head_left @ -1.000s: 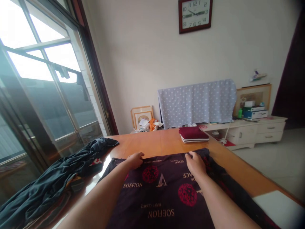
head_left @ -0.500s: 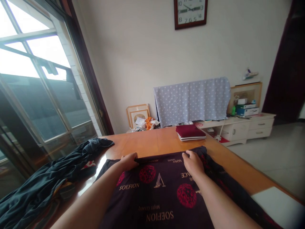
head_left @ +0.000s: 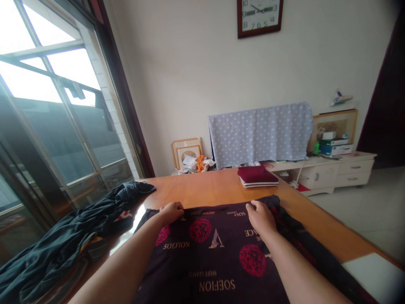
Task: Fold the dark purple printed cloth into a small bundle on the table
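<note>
Wooden table (head_left: 205,191) stretches toward twelve o'clock, with the dark printed cloth (head_left: 215,261) at six. Left hand (head_left: 172,212), pinching its far edge at eleven, has slid outward (more lettering (head_left: 202,213) shows), seemingly leaving that edge flatter; right hand (head_left: 262,217) pinches it at one.

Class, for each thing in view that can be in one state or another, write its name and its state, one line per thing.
Printed cloth: spread out on the table
Left hand: fingers curled on the cloth's far edge
Right hand: fingers pinching near that edge
Dark clothes: heaped, rumpled
Maroon stack: neatly folded
Dotted cloth: draped, hanging
Drawers: shut
Clock: hung on the wall
</note>
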`<control>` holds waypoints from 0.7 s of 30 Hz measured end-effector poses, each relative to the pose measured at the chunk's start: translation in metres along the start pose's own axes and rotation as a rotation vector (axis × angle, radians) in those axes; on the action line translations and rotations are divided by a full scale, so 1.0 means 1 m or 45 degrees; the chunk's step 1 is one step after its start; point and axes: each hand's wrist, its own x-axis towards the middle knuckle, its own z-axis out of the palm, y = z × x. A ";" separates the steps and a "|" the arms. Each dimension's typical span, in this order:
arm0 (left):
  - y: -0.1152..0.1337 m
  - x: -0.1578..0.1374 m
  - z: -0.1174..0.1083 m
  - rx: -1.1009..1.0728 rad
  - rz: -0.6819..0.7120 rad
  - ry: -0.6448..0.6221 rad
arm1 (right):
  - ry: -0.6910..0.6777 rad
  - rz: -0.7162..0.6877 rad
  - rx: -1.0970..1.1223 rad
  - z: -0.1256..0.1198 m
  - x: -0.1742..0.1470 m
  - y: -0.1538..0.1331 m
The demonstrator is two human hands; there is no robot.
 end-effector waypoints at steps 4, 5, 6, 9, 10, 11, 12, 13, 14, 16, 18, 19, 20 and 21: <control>-0.001 -0.004 0.011 0.082 0.038 0.157 | 0.003 -0.010 -0.014 0.000 -0.001 0.000; 0.000 -0.006 0.013 0.097 0.050 0.190 | 0.003 -0.011 -0.015 -0.001 -0.001 0.000; 0.001 -0.008 0.015 0.110 0.065 0.222 | 0.003 -0.012 -0.017 -0.001 -0.001 0.000; 0.012 -0.015 0.019 0.131 0.126 0.321 | 0.001 -0.005 -0.021 -0.002 -0.002 -0.001; 0.017 -0.018 0.021 0.134 0.172 0.357 | -0.002 -0.003 -0.021 -0.002 -0.002 -0.001; 0.022 -0.020 0.023 0.135 0.239 0.380 | -0.005 -0.003 -0.020 -0.002 -0.002 -0.002; 0.027 -0.022 0.025 0.136 0.322 0.382 | -0.008 -0.006 -0.020 -0.002 -0.003 -0.001; 0.031 -0.024 0.028 0.137 0.410 0.363 | -0.008 -0.010 -0.019 -0.002 -0.003 -0.001; 0.033 -0.025 0.031 0.134 0.485 0.328 | -0.007 -0.014 -0.019 -0.002 -0.003 -0.001; 0.034 -0.026 0.038 0.117 0.554 0.246 | -0.004 -0.022 -0.020 -0.002 -0.003 0.000; 0.030 -0.023 0.041 0.097 0.529 0.223 | -0.006 -0.027 -0.019 -0.001 -0.002 0.001; 0.026 -0.021 0.041 0.094 0.492 0.240 | -0.009 -0.030 -0.019 -0.001 -0.002 0.001; 0.020 -0.018 0.039 0.098 0.444 0.269 | -0.012 -0.033 -0.022 -0.001 -0.001 0.001; 0.014 -0.015 0.036 0.107 0.389 0.302 | -0.013 -0.035 -0.026 -0.001 -0.001 0.002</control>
